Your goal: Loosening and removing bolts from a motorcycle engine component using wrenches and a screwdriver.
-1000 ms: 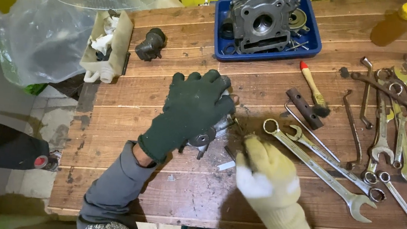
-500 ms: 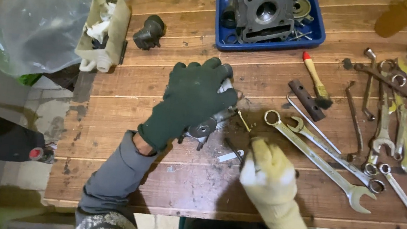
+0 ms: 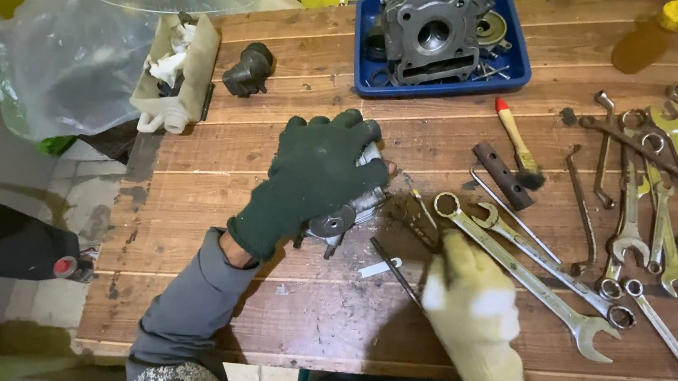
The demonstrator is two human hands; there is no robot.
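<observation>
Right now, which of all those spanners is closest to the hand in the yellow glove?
The long silver spanner with its ring end at the top left. It lies slanting right beside the right hand; the other spanners sit farther right.

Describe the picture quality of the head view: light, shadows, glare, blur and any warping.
Head view: soft, even light, and the wooden table is evenly lit; faint shadows lie under the left hand and beside the right hand; glare on the clear plastic bag and glints on the wrenches; the right hand is a little soft; plank lines bow slightly towards the edges, a wide-angle effect.
</observation>
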